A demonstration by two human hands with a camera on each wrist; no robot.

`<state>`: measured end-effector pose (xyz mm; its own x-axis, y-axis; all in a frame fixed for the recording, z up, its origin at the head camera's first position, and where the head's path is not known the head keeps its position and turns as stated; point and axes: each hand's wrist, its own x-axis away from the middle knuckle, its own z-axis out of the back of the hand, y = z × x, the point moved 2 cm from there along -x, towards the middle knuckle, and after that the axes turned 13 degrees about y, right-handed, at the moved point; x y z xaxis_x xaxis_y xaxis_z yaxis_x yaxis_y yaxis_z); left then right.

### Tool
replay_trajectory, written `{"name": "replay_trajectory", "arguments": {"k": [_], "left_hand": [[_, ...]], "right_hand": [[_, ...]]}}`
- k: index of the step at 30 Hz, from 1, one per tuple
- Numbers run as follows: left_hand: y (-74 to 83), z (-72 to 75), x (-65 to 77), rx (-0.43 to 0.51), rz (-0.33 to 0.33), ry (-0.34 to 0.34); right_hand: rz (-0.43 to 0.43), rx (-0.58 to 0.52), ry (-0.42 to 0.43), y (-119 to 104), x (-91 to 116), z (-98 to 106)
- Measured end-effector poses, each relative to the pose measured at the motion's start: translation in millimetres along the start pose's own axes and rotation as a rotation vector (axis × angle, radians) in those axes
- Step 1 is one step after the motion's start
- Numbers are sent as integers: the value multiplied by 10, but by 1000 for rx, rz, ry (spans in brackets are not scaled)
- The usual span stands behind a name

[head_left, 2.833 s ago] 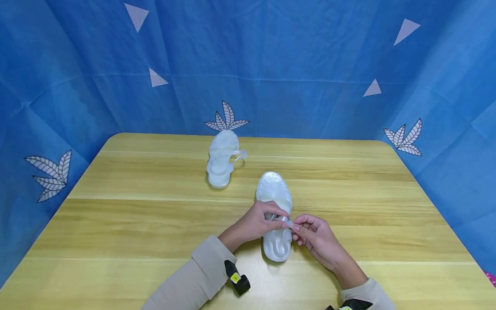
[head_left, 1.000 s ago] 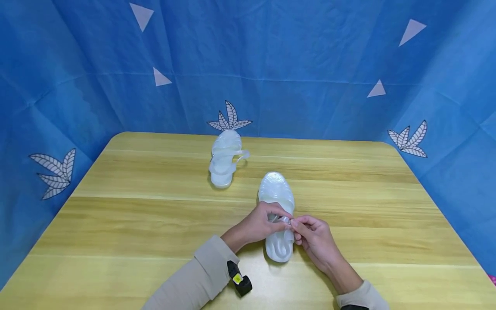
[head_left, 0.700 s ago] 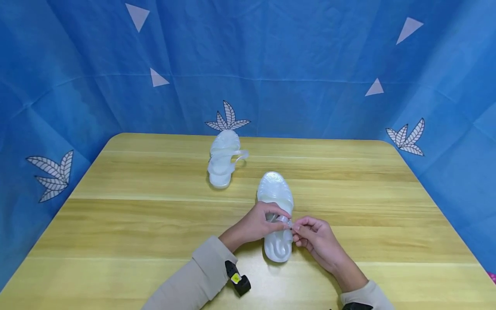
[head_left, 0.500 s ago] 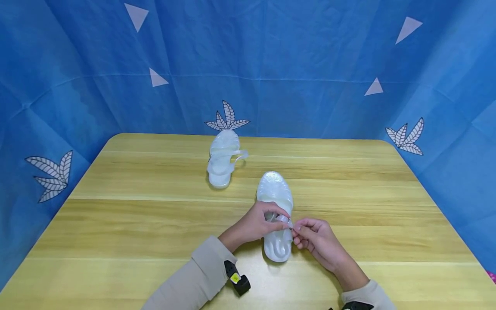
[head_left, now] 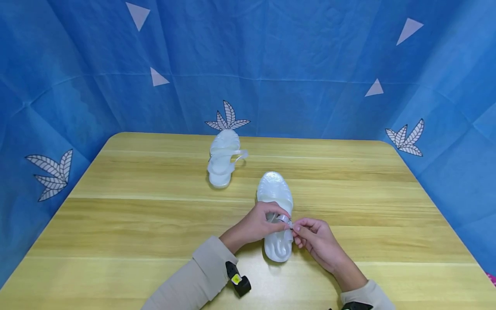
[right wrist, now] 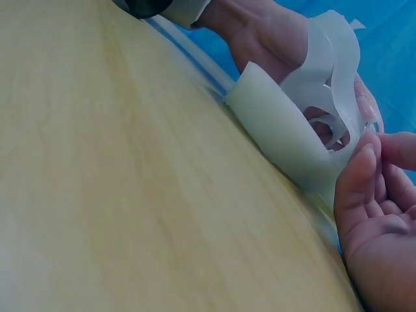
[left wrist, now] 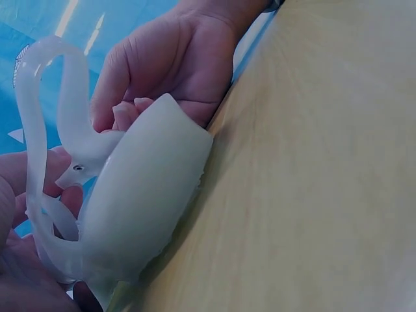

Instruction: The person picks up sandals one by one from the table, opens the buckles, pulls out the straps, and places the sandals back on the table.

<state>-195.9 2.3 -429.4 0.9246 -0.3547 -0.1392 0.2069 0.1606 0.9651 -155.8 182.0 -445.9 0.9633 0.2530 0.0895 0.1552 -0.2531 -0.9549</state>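
A whitish, translucent jelly sandal (head_left: 274,188) lies on the table before me, toe pointing away. My left hand (head_left: 253,221) reaches across it from the left, pinching the ankle strap (head_left: 283,218) between thumb and fingers. On the sandal's right side, my right hand (head_left: 317,241) pinches the strap's end with thumb and forefinger. The left wrist view shows the strap looped above the heel (left wrist: 146,195), with a small metal fitting (left wrist: 78,168) by the left fingertips. Fingers partly hide the fastening. The heel (right wrist: 273,117) also appears in the right wrist view.
A second matching sandal (head_left: 220,168) stands farther back to the left, its strap sticking out to the right. The wooden table (head_left: 135,232) ends at a blue cloth backdrop (head_left: 302,64). A black band (head_left: 238,279) sits on the left sleeve.
The right fingertips have shifted slightly at the strap's end, close by the left fingertips. The left hand keeps its pinch. Both sandals stay in place; the head view sways a little.
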Motion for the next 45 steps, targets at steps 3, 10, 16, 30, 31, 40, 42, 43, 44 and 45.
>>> {"name": "replay_trajectory", "arguments": {"k": [3,10,16,30,31,40,42,43,44,45], "left_hand": [[10,-4,-2,-5,-9,1],[2,-18,-8,-12,-13,1],[-11,-27,-20,-35,3,2],[-6,25,-1,-53,8,-5],[-1,34,0,-47,9,3],[13,35,18,-3,9,4],[13,25,16,4,0,-4],[14,21,15,5,-3,-8],[13,18,14,7,-3,-11],[13,17,14,8,-3,-13]], "right_hand": [[11,0,6,6,-3,-3],[36,11,18,4,-2,-16],[49,12,35,7,-9,-22],[66,73,100,29,-12,-38],[72,85,105,29,-12,-40],[135,211,129,36,-8,-50],[149,229,146,35,-4,-57],[156,236,157,34,-2,-60],[162,242,170,32,-1,-63],[170,248,184,30,0,-66]]}}
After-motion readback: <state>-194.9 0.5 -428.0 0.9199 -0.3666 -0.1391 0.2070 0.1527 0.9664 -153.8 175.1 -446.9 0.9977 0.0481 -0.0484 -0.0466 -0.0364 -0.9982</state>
